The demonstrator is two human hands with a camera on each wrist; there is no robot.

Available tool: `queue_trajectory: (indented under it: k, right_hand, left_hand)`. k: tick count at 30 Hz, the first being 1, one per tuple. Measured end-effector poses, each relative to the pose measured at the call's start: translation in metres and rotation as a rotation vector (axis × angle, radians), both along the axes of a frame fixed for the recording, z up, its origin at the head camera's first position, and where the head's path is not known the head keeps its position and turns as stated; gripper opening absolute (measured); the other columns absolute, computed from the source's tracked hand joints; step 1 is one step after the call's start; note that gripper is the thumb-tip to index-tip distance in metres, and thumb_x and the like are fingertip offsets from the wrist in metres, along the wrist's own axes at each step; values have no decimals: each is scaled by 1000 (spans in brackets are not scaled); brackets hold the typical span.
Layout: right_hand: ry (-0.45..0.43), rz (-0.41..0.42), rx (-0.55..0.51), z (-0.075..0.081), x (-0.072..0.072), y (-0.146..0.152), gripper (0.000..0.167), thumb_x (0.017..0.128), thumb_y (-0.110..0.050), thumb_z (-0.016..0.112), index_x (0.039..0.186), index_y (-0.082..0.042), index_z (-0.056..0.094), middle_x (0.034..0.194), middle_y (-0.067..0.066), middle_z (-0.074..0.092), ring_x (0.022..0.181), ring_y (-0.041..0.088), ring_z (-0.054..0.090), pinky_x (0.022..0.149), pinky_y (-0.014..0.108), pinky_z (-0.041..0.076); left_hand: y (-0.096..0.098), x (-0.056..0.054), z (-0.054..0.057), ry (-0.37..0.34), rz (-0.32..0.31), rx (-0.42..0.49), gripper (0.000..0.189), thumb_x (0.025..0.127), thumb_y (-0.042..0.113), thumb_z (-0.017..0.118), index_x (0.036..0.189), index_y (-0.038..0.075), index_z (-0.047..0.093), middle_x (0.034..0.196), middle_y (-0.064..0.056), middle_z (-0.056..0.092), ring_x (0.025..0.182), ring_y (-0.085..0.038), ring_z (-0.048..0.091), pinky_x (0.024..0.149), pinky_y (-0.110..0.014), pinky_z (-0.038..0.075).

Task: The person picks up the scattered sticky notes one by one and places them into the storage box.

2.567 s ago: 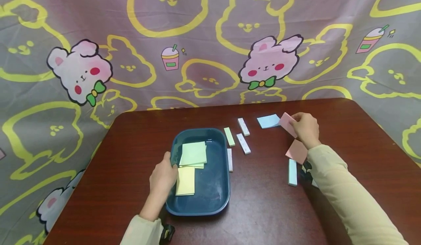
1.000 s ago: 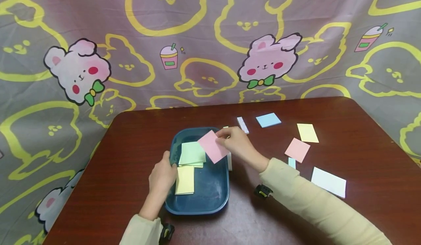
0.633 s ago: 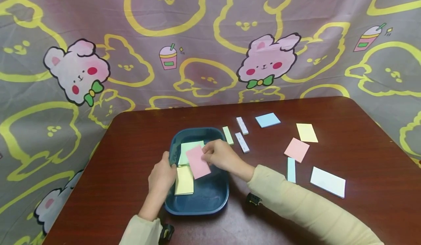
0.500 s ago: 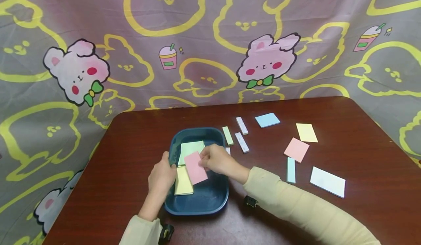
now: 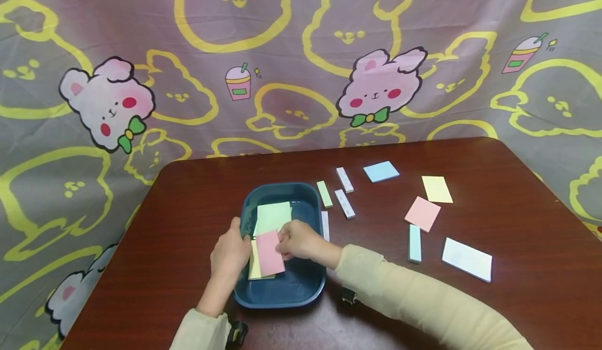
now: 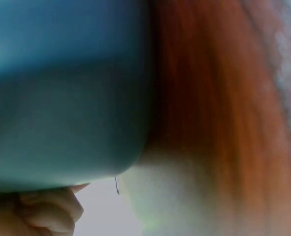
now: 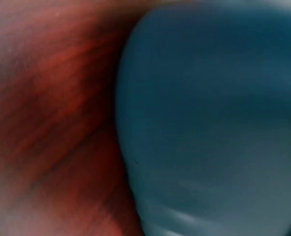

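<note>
Right hand point(image 5: 301, 241) pinches the pink pad point(image 5: 270, 254) between its fingers over the yellow pad point(image 5: 254, 267) in the tray point(image 5: 301, 287); left hand point(image 5: 229, 252) has its fingers gripping the tray. Green pad point(image 5: 274, 217) lies inside too. Plenty left, I'd judge: blue pad point(image 5: 381, 171), white pad point(image 5: 467, 259) and five narrow strips point(image 5: 415, 243) are among those out on the worktop point(image 5: 183, 224).

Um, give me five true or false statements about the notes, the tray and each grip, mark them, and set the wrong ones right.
1. The right grip holds a pink note. True.
2. The left grip holds a yellow note. False: it holds the tray by its edge.
3. A green note lies in the tray. True.
4. The blue note lies in the tray. False: it lies on the table.
5. In the head view, the held note hides part of a yellow note. True.
</note>
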State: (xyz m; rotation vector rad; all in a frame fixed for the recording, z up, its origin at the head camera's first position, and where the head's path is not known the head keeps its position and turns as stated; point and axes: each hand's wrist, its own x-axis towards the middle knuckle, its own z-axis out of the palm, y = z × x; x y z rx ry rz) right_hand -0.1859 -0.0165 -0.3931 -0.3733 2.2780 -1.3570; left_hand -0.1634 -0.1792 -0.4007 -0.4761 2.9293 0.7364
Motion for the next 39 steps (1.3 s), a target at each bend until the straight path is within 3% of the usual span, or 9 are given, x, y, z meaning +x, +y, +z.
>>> queue_trajectory:
  k: [9, 15, 30, 35, 39]
  right_hand:
    - [-13, -19, 62, -6, 6, -8, 10, 75, 4, 72, 74, 4, 62, 67, 14, 65, 58, 18, 68, 57, 26, 55]
    - [0, 13, 137, -6, 9, -9, 15, 77, 0, 73, 69, 1, 60, 59, 11, 62, 51, 13, 60, 53, 23, 50]
    - [-90, -14, 91, -9, 10, -14, 14, 77, 2, 73, 76, 3, 59, 67, 13, 63, 66, 27, 72, 64, 32, 57]
    - [-81, -9, 88, -11, 11, -14, 18, 77, 1, 74, 81, 3, 57, 69, 12, 61, 65, 26, 71, 65, 33, 57]
    - [-42, 3, 98, -11, 12, -13, 22, 77, -2, 75, 85, 3, 55, 68, 10, 59, 57, 19, 63, 57, 27, 51]
  left_hand:
    - [0, 1, -1, 24, 2, 7, 48, 92, 12, 52, 137, 1, 41, 104, -28, 66, 76, -34, 64, 66, -49, 49]
    - [0, 1, -1, 20, -2, -6, 49, 93, 14, 52, 139, 2, 39, 105, -29, 65, 79, -37, 65, 67, -50, 49]
    - [1, 0, 0, 19, 7, -7, 47, 93, 14, 52, 137, 2, 41, 104, -29, 65, 77, -36, 65, 61, -46, 48]
    - [1, 0, 0, 14, 9, -9, 47, 93, 14, 52, 137, 2, 40, 105, -29, 65, 77, -36, 65, 61, -46, 48]
    - [1, 0, -1, 18, 9, -8, 48, 93, 14, 51, 138, 2, 39, 108, -30, 64, 81, -38, 66, 64, -49, 49]
